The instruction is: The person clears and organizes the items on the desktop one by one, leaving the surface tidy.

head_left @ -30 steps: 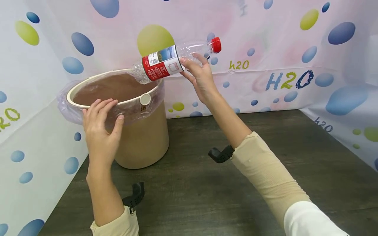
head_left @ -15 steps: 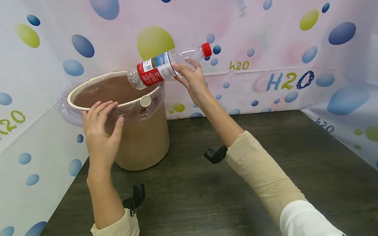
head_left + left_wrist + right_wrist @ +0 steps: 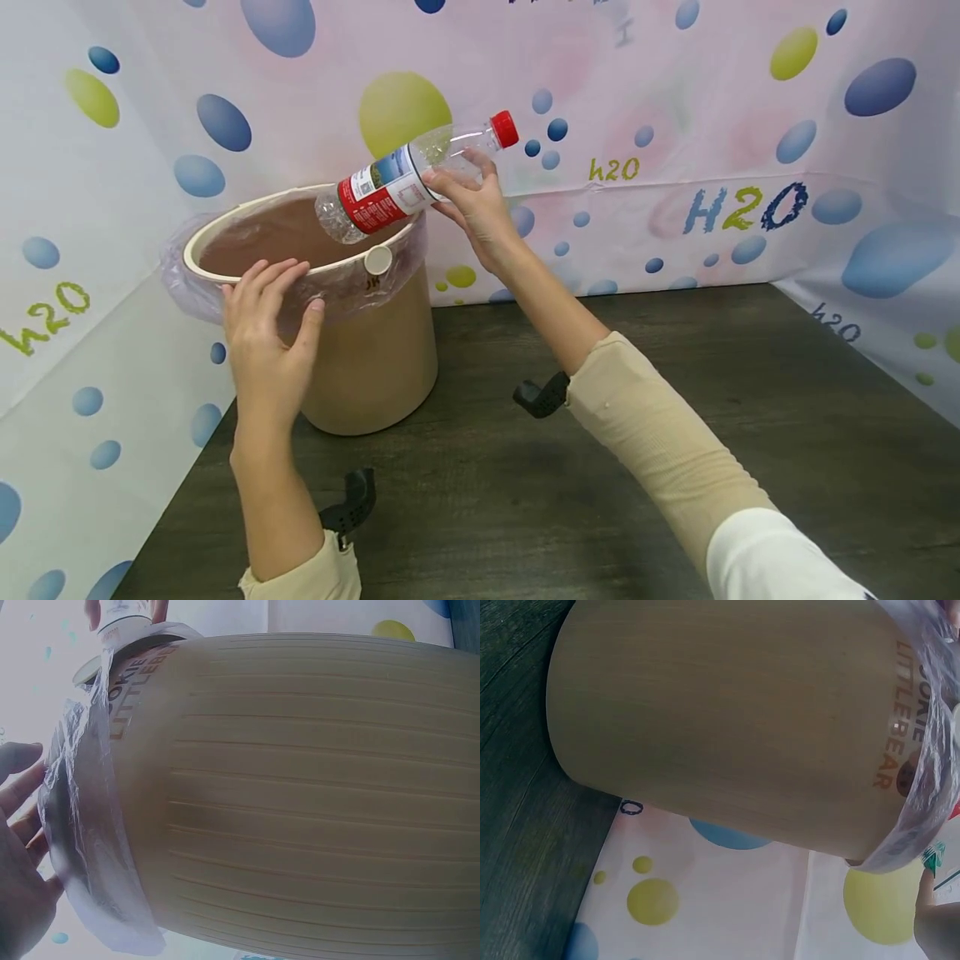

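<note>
My right hand (image 3: 476, 208) grips a clear plastic bottle (image 3: 378, 196) with a red cap and a red, white and blue label. The bottle is tilted, cap up to the right, its base lower over the mouth of a beige trash can (image 3: 375, 358). A thin translucent bag (image 3: 187, 279) lines the can and folds out over its cream rim. My left hand (image 3: 266, 342) rests its fingertips on the near rim, thumb apart against the bag. In the left wrist view the fingers (image 3: 26, 787) lie at the bag's edge, and the can's ribbed side (image 3: 322, 787) fills most of the picture.
The can stands on a dark wood-look table (image 3: 480, 467), near the left and back walls. A printed sheet (image 3: 675, 125) with blue and green dots hangs behind and along the sides. Black wrist mounts (image 3: 543, 396) stick out by both sleeves.
My right hand has moved left and slightly down with the bottle, bringing its base further over the can's opening. My left hand stays at the rim, and the view has shifted slightly.
</note>
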`<state>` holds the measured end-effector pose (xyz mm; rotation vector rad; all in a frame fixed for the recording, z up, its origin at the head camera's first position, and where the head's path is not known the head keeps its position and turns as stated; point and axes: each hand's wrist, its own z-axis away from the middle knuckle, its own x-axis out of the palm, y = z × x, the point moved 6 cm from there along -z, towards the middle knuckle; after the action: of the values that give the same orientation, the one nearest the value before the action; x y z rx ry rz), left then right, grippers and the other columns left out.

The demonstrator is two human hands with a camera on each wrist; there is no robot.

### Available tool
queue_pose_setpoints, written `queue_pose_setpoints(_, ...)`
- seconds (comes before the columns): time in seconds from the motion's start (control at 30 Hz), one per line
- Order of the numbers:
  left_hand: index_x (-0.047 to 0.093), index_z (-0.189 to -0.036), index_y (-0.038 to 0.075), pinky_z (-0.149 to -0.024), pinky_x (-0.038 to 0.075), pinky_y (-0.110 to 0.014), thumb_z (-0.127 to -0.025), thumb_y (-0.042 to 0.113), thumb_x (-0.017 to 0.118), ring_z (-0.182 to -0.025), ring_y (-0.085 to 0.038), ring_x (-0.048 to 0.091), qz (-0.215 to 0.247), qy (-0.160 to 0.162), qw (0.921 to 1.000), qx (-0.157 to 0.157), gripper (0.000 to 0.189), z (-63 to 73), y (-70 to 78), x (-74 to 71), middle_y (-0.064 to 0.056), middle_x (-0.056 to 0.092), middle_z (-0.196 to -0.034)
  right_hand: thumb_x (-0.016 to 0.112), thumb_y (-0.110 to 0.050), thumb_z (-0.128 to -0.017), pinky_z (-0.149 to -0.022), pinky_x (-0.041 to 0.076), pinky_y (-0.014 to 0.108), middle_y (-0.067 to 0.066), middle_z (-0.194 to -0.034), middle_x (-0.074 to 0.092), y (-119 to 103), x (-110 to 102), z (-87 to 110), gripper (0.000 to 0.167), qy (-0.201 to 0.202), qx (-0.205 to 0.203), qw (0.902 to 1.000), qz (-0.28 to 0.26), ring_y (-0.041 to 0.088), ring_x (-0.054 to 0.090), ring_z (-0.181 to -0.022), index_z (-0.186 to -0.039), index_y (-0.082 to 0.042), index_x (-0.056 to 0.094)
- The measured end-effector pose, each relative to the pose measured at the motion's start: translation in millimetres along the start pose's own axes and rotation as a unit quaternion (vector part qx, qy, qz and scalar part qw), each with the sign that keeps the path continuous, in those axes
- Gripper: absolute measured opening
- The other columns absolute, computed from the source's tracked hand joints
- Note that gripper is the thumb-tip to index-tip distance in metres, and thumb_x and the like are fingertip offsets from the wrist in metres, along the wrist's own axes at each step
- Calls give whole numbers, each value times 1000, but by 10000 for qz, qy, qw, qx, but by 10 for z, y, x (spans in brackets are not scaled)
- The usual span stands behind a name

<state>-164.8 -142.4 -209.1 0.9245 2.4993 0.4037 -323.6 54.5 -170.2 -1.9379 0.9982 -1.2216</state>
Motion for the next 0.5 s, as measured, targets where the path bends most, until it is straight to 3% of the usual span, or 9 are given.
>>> queue_pose_setpoints(0.27,61,-115,-2,-109,3,-36,-83,8,62,-126,-23,35,40,58,10000,-5,33,4,-36,19,-14,56,-120,63,-2,-83,-82,49,28,16,-110,54,95,67,-15,64,-145,0,9995,274,23,57,-101,-135,-7,26)
queue_pose_setpoints(0.5,61,-115,-2,-109,3,-36,-83,7,62,-126,-23,35,3,13,10000,-49,33,-8,-38,10,-13,56,-121,65,-7,-81,-83,47,24,11,-111,53,111,102,-18,61,-195,73,9959,876,18,54,-103,-132,-6,31)
